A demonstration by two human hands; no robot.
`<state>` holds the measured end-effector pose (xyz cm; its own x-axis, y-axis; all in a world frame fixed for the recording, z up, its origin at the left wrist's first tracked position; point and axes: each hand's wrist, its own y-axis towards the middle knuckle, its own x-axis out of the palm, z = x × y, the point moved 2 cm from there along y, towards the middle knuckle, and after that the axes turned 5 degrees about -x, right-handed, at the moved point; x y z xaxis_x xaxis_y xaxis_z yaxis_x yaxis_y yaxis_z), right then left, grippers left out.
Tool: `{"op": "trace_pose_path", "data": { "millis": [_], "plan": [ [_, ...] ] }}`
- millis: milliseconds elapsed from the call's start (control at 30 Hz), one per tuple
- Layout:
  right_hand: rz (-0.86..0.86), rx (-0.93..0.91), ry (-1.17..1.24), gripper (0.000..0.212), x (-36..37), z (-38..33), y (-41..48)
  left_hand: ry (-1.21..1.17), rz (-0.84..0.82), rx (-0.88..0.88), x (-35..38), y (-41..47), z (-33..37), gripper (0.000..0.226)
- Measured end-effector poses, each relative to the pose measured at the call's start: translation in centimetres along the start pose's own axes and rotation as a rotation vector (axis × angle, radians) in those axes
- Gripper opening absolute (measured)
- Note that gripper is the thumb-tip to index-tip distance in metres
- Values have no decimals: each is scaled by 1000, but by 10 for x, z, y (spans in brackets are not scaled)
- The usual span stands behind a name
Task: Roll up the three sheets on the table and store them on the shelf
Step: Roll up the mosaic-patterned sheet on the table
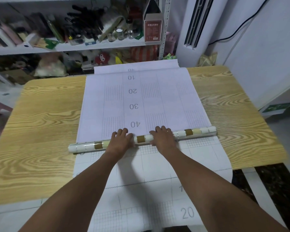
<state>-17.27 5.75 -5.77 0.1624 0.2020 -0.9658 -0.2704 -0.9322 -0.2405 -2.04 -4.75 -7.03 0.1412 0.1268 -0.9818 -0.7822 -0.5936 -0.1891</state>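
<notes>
roll [191, 132] of gridded sheet lies crosswise on the surface [40, 124], long axis left to right, slightly skewed with its right end farther away. left hand [122, 139] and right hand [162, 137] rest palm-down on its middle, fingers spread over the top, pressing rather than gripping. unrolled sheet [141, 97] stretches ahead toward the shelf [107, 43], so rolling likely runs straight away from the body. another sheet [157, 173] lies beneath, nearer.
</notes>
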Motion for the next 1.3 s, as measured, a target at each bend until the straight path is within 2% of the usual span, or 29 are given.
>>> {"op": "trace_pose_path", "data": {
  "millis": [100, 300, 533, 633, 833, 1000, 1200, 1300],
  "plan": [
    [24, 25, 19, 51, -4, -2, -2, 1, 5, -20, -1, 4, 1, 43],
    [32, 37, -32, 30, -3, -4, -6, 20, -29, -34, -4, 6, 1, 43],
    [22, -24, -113, 29, -5, -2, -7, 8, -49, -24, -7, 4, 0, 32],
    [13, -35, -131, 41, 0, -2, -4, -1, -44, -13, -8, 2, 1, 26],
    [16, 14, -95, 57, -3, -3, -4, 32, -60, 4, -6, -4, 5, 42],
    [-18, 38, -102, 40, -4, -4, 0, 108, 12, 9, -6, -5, 6, 59],
    [-10, 14, -154, 45, -8, -2, -1, 92, -21, -3, -8, -2, 4, 42],
    [-29, -11, -165, 36, -6, -2, 0, 77, -53, -24, -7, 1, 5, 42]
  ]
}}
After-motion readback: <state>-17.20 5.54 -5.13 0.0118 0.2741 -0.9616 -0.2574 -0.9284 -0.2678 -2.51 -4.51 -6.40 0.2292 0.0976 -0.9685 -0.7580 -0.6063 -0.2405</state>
